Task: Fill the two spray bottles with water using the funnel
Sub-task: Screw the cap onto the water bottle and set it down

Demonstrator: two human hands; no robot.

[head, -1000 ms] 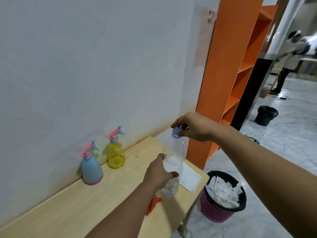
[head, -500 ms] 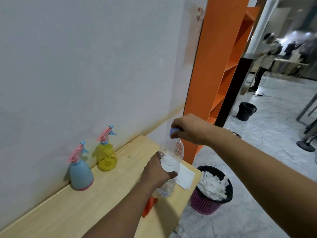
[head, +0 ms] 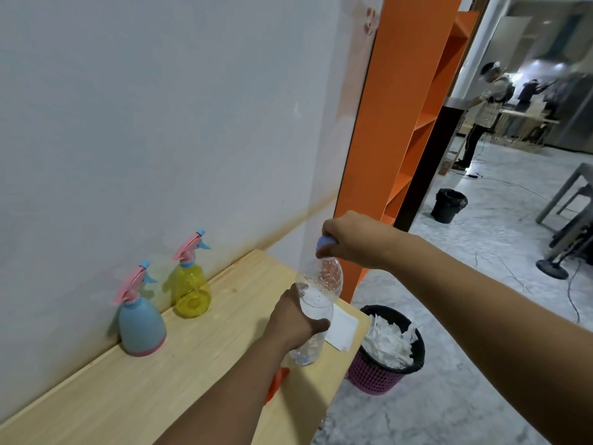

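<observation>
A clear plastic water bottle (head: 316, 303) stands near the right end of the wooden table (head: 179, 374). My left hand (head: 293, 322) is wrapped around its middle. My right hand (head: 351, 237) pinches the bottle's blue cap (head: 324, 244) at the top. Against the wall stand a blue spray bottle (head: 141, 326) and a yellow spray bottle (head: 191, 289), both with pink trigger heads on. An orange funnel (head: 275, 383) lies on the table, mostly hidden under my left forearm.
A white paper sheet (head: 341, 327) lies at the table's right edge. A pink bin (head: 385, 351) with white paper stands on the floor just beyond it. An orange shelf unit (head: 401, 123) rises behind. A black bin (head: 447, 205) and people stand farther off.
My right hand has kept working on the cap, which now looks slightly raised off the bottle's neck. The view has shifted a little; the left hand keeps its hold on the bottle.
</observation>
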